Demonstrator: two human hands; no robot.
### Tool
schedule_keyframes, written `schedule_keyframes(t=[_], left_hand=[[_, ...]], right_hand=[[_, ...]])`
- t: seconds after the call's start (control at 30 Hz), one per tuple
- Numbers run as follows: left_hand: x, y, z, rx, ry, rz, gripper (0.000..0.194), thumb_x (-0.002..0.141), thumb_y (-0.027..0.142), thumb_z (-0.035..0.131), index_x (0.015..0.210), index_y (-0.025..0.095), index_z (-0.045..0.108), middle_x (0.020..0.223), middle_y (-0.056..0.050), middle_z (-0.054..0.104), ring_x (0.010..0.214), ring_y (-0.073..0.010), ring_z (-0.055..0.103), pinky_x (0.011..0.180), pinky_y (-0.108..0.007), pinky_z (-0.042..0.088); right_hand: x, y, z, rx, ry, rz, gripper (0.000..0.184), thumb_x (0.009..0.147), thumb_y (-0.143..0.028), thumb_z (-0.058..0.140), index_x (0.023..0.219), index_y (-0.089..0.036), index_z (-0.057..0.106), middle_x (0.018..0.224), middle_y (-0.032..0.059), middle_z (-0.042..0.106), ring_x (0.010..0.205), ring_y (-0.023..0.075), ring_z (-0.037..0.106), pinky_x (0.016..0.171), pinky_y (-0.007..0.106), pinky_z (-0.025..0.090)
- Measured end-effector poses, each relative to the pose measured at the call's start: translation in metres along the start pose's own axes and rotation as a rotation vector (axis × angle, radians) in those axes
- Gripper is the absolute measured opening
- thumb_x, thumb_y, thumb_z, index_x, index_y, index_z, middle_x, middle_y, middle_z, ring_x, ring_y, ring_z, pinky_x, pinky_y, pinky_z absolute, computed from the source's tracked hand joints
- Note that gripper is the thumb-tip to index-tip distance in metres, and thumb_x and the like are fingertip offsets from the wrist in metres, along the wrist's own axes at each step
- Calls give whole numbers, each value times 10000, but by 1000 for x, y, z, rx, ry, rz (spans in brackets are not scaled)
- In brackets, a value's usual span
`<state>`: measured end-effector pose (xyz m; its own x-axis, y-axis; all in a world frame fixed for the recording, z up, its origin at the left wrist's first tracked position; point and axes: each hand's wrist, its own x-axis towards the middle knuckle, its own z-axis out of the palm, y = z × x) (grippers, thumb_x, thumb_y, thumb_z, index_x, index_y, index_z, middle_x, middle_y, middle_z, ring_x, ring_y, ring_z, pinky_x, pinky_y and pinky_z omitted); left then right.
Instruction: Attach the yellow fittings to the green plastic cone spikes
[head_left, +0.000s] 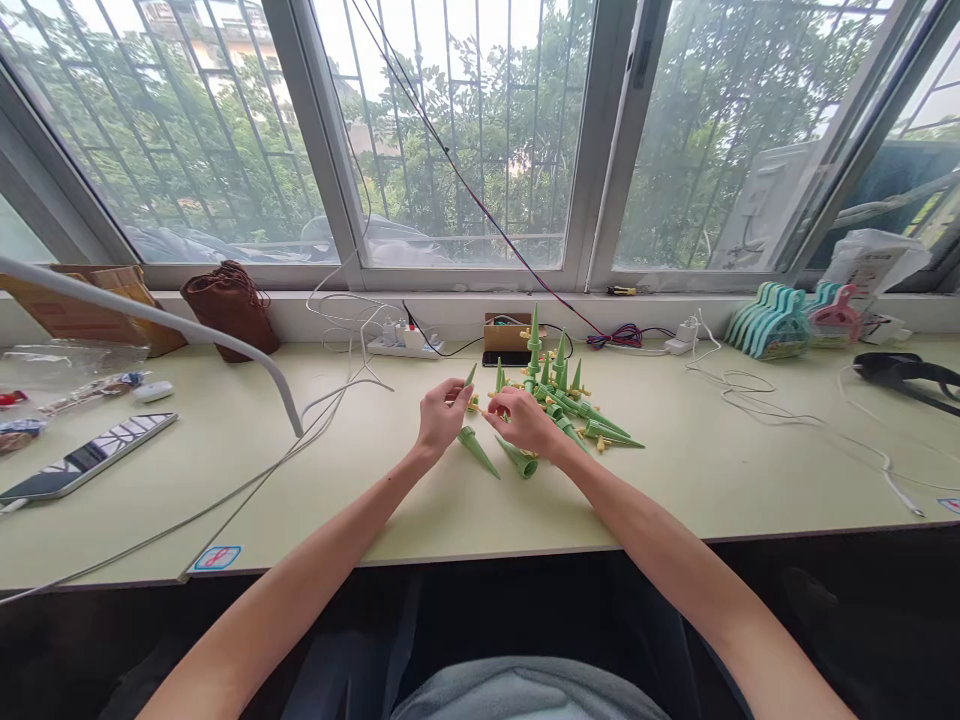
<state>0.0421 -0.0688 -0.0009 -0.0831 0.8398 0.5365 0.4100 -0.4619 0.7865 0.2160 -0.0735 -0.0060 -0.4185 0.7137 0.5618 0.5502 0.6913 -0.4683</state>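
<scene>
My left hand (pixel 442 415) is closed around a green plastic watering spike (pixel 470 376), its pointed tip sticking up past the fingers. Close beside it, my right hand (pixel 521 418) pinches a small yellow part (pixel 489 411) near the spike's yellow fitting. Below the hands lie two loose green cones, one (pixel 478 452) slanting to the right and another (pixel 517 458) with its open end toward me. Just beyond my right hand is a cluster of green spikes (pixel 564 385) with yellow valves, some upright, others lying down. My fingers partly cover the held pieces.
A cardboard box (pixel 510 328) with a dark phone stands behind the cluster. White cables (pixel 330 400) and a power strip (pixel 405 345) are to the left, near a brown pouch (pixel 232 312) and a phone (pixel 90 455). Teal hangers (pixel 769 320) and black straps (pixel 911 375) are at right.
</scene>
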Motion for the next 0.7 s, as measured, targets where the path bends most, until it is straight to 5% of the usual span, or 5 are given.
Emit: schedule_keyframes(t=[0.7], left_hand=[[-5, 9, 2, -113, -94, -40, 373, 807, 548, 615, 818, 175, 638, 762, -58, 678, 682, -178, 638, 604, -279, 493]], right_hand=[[1, 0, 1, 71, 51, -23, 106, 929, -205, 532, 854, -168, 596, 794, 30, 614, 707, 139, 511, 688, 256, 399]])
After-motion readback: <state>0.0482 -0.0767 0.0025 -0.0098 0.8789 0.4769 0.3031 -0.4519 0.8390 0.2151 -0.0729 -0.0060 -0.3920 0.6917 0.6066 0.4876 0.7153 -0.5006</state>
